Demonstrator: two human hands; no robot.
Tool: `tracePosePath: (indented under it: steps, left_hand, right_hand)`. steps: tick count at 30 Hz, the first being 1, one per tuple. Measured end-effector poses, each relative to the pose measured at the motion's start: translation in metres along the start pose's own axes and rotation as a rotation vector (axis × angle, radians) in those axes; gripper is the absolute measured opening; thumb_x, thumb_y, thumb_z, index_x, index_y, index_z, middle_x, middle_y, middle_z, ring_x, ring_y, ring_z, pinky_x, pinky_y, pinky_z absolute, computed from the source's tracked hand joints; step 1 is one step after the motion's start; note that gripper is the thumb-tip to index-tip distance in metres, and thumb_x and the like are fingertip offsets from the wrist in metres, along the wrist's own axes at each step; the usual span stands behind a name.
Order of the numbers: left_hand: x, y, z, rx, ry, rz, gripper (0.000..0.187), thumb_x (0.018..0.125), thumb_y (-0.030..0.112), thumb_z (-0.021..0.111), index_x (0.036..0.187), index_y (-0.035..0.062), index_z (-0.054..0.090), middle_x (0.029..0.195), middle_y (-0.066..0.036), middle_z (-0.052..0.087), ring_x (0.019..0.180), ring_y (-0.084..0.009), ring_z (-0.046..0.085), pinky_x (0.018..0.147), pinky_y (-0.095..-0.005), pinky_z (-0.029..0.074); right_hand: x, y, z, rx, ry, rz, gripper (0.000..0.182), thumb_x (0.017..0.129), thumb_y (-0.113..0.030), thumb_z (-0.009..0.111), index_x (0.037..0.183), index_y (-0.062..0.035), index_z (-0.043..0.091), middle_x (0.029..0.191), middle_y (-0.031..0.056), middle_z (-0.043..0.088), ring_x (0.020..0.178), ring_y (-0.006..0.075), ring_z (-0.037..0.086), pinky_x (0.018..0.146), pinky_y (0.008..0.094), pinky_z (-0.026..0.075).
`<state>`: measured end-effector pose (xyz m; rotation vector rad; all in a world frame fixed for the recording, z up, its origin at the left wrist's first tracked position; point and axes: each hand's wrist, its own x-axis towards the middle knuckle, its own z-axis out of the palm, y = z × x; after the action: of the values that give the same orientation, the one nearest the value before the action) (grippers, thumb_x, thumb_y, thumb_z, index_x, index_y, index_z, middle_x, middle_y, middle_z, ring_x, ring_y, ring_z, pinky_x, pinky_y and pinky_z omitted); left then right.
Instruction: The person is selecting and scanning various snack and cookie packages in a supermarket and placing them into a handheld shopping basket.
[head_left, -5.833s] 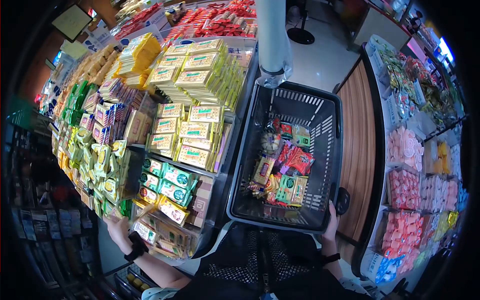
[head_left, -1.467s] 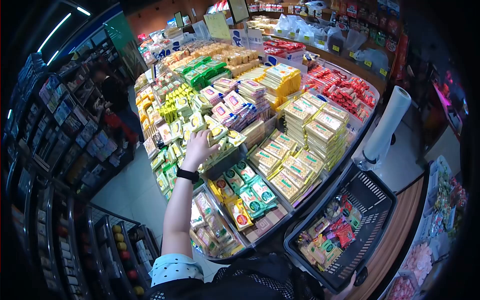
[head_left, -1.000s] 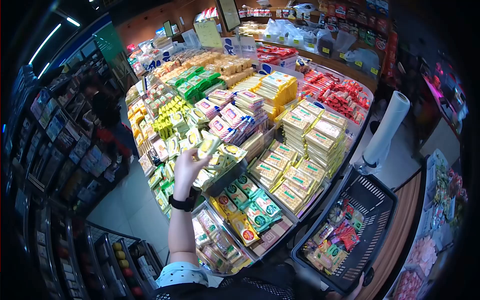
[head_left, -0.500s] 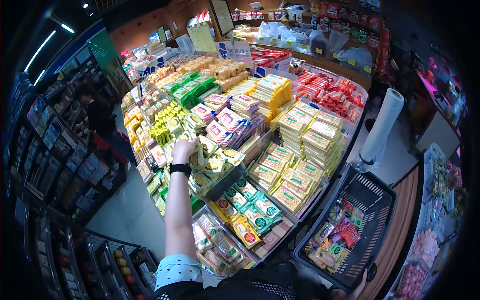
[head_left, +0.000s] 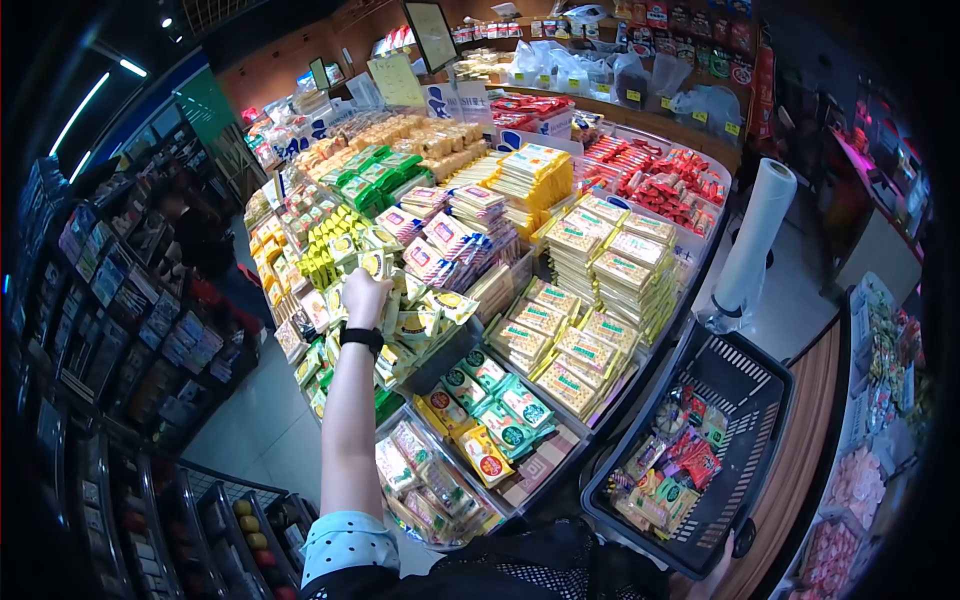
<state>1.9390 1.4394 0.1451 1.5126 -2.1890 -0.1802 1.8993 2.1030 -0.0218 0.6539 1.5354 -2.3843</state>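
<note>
My left hand [head_left: 365, 300], with a black band on the wrist, is closed over the heap of white, yellow and green snack packets. Its fingers pinch one small snack packet [head_left: 374, 264], which stands up just beyond the fingertips. More packets of the same look [head_left: 418, 322] lie beside the hand. Low on the right, my right hand [head_left: 716, 574] is closed at the near end of a black shopping basket [head_left: 765, 425], its fingers partly hidden. Several mixed snack packets [head_left: 676, 480] lie inside the basket.
Stacked biscuit packs [head_left: 578, 340] and green and yellow packets [head_left: 505, 410] fill the display's nearer compartments. A plastic bag roll [head_left: 757, 235] stands upright beyond the basket. Dark shelves [head_left: 130, 300] line the left, where a person in dark clothes [head_left: 205, 235] is. A wooden counter edge [head_left: 800, 430] runs along the right.
My left hand has risen slightly from the heap, and a packet now shows upright at its fingertips. My right hand stays at the basket. The view has shifted a little.
</note>
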Motion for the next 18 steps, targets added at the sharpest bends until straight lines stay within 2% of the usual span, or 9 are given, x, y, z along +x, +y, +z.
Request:
tracePosePath:
  steps: [2, 7, 8, 10, 11, 12, 14, 15, 18]
  left_hand:
    - [-0.021, -0.007, -0.001, -0.093, 0.195, 0.129, 0.039, 0.061, 0.027, 0.071, 0.081, -0.0007, 0.052, 0.071, -0.017, 0.059, 0.068, -0.0344, 0.058, 0.063, -0.0420, 0.046]
    - [-0.114, 0.025, -0.030, -0.506, 0.118, 0.156, 0.033, 0.073, 0.014, 0.067, 0.098, -0.0024, 0.053, 0.074, -0.009, 0.060, 0.064, -0.0140, 0.057, 0.057, -0.0265, 0.045]
    - [-0.146, 0.013, -0.010, -0.735, 0.027, 0.089, 0.034, 0.075, 0.012, 0.066, 0.103, -0.0030, 0.053, 0.080, -0.008, 0.061, 0.069, -0.0127, 0.058, 0.061, -0.0259, 0.046]
    - [-0.201, 0.020, 0.019, -1.053, -0.253, -0.024, 0.035, 0.078, 0.011, 0.065, 0.108, -0.0037, 0.053, 0.089, -0.006, 0.063, 0.078, -0.0113, 0.058, 0.069, -0.0248, 0.046]
    - [-0.223, 0.038, 0.024, -1.143, -0.410, -0.071, 0.036, 0.078, 0.011, 0.065, 0.109, -0.0038, 0.054, 0.092, -0.006, 0.063, 0.082, -0.0112, 0.058, 0.074, -0.0244, 0.045]
    - [-0.235, 0.053, 0.029, -1.157, -0.550, -0.090, 0.035, 0.078, 0.010, 0.065, 0.108, -0.0039, 0.055, 0.093, -0.006, 0.063, 0.082, -0.0103, 0.058, 0.075, -0.0238, 0.044]
    - [-0.264, 0.095, 0.042, -1.142, -0.896, -0.111, 0.034, 0.078, 0.010, 0.065, 0.108, -0.0035, 0.055, 0.093, -0.004, 0.062, 0.081, -0.0082, 0.057, 0.075, -0.0220, 0.043]
    - [-0.269, 0.109, 0.049, -1.089, -1.081, -0.106, 0.032, 0.080, 0.011, 0.062, 0.108, -0.0029, 0.056, 0.096, -0.005, 0.062, 0.083, -0.0091, 0.057, 0.077, -0.0230, 0.043]
    - [-0.298, 0.169, 0.069, -1.403, -1.557, -0.341, 0.029, 0.083, 0.012, 0.057, 0.109, -0.0018, 0.055, 0.103, -0.007, 0.060, 0.094, -0.0151, 0.057, 0.083, -0.0302, 0.045]
  right_hand:
    - [0.001, -0.002, -0.003, 0.013, 0.007, 0.002, 0.044, 0.090, -0.026, 0.047, 0.125, -0.0012, 0.039, 0.116, 0.0126, 0.048, 0.101, 0.0262, 0.049, 0.085, 0.0369, 0.042]
    - [0.012, -0.011, -0.002, 0.048, -0.007, -0.036, 0.044, 0.090, -0.025, 0.047, 0.125, -0.0002, 0.039, 0.119, 0.0122, 0.048, 0.103, 0.0248, 0.048, 0.087, 0.0354, 0.041]
    - [0.048, 0.005, -0.017, 0.179, -0.043, -0.027, 0.040, 0.089, -0.024, 0.049, 0.120, 0.0005, 0.044, 0.113, 0.0110, 0.052, 0.098, 0.0226, 0.052, 0.085, 0.0348, 0.044]
    - [0.038, 0.006, -0.034, 0.373, -0.077, -0.026, 0.036, 0.086, -0.021, 0.054, 0.115, 0.0000, 0.049, 0.107, 0.0079, 0.057, 0.094, 0.0187, 0.057, 0.083, 0.0337, 0.046]
    - [0.075, 0.026, -0.052, 0.294, -0.036, -0.017, 0.036, 0.089, -0.028, 0.048, 0.115, -0.0031, 0.052, 0.109, 0.0072, 0.059, 0.095, 0.0202, 0.058, 0.087, 0.0335, 0.045]
    - [0.074, 0.020, -0.043, 0.322, -0.002, -0.022, 0.035, 0.085, -0.019, 0.055, 0.116, -0.0010, 0.049, 0.107, 0.0061, 0.058, 0.093, 0.0170, 0.057, 0.083, 0.0306, 0.045]
    - [0.046, -0.015, 0.000, 0.158, 0.042, -0.088, 0.033, 0.086, -0.018, 0.055, 0.115, -0.0022, 0.050, 0.104, 0.0055, 0.058, 0.093, 0.0148, 0.057, 0.083, 0.0289, 0.045]
    - [0.057, -0.010, -0.009, 0.122, 0.043, -0.119, 0.033, 0.086, -0.019, 0.054, 0.115, -0.0019, 0.050, 0.103, 0.0061, 0.059, 0.093, 0.0153, 0.057, 0.082, 0.0298, 0.045]
    - [0.076, 0.000, -0.018, 0.180, 0.091, -0.088, 0.034, 0.084, -0.013, 0.058, 0.115, -0.0025, 0.050, 0.104, 0.0051, 0.057, 0.092, 0.0150, 0.057, 0.080, 0.0282, 0.046]
